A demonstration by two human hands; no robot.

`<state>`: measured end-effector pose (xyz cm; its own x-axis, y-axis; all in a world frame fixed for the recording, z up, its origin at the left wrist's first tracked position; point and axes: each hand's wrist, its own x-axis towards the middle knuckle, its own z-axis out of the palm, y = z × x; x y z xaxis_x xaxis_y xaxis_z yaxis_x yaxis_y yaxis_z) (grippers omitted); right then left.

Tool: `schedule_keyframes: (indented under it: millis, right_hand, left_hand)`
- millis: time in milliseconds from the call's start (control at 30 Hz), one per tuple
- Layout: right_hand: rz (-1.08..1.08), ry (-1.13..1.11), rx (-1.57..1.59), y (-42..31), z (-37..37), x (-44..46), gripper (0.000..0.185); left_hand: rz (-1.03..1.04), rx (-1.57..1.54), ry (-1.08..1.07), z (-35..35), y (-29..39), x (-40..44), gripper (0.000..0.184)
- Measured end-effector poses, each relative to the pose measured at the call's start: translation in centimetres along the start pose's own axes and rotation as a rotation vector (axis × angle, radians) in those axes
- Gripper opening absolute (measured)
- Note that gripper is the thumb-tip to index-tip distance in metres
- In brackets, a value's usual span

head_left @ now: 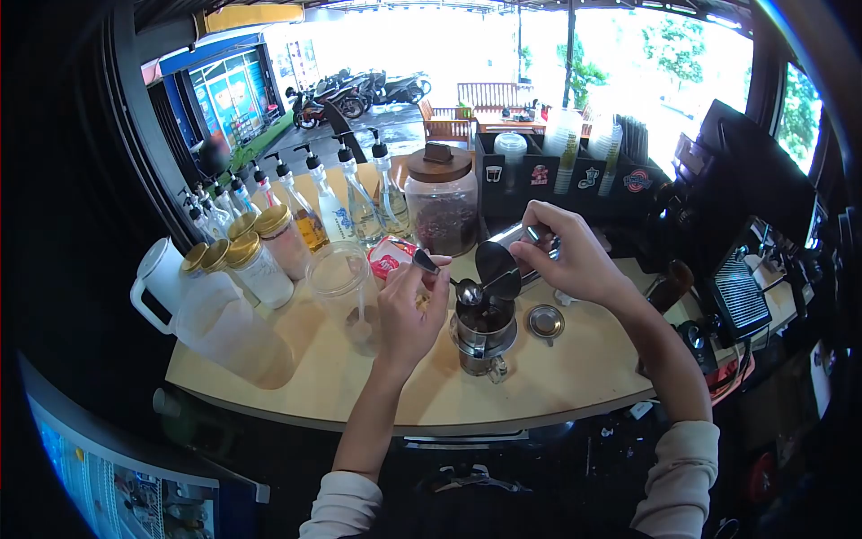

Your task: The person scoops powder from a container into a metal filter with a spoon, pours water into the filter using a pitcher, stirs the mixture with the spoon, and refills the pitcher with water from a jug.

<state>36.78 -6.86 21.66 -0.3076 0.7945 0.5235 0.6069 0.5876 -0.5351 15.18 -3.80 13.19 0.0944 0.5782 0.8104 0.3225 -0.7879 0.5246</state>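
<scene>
My left hand (413, 310) is closed in a pinch on a spoon (469, 292); its dark handle end sticks up and its shiny bowl points right. In my right hand (575, 256) is a metal canister (532, 260), tilted so that its dark mouth faces the spoon bowl. Directly below stands a metal drip coffee filter (485, 340) with dark contents, resting on a glass mug (482, 364). A small round metal lid (545, 323) lies to the right of the filter. My fingers partly cover the canister and the spoon handle.
Behind the hands stands a big jar with a wooden lid (440, 202). Left are a clear plastic container (341, 278), gold-lidded jars (260, 274), pitchers (220, 323) and pump bottles (332, 202). A black cup organizer (561, 180) stands at the back, an espresso machine (741, 278) at right.
</scene>
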Motion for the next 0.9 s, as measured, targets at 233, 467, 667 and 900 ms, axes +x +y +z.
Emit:
schedule_keyframes:
  millis: [233,467,667,900]
  right_hand:
    - [0.001,0.033,-0.008,-0.2,-0.1,-0.1,0.024]
    - [-0.001,0.045,0.03,-0.1,0.0,0.1,0.025]
    - [-0.04,0.048,0.006,-0.3,0.5,0.3,0.025]
    - [-0.023,0.047,0.017,-0.7,0.5,0.3,0.025]
  left_hand:
    - [0.0,0.062,0.068,-0.5,0.4,-0.1,0.015]
    - [0.015,0.113,0.029,-1.1,1.0,0.0,0.012]
    - [0.012,0.059,0.016,-0.6,0.9,-0.2,0.011]
    - [0.07,0.114,0.03,-0.5,0.6,-0.5,0.016]
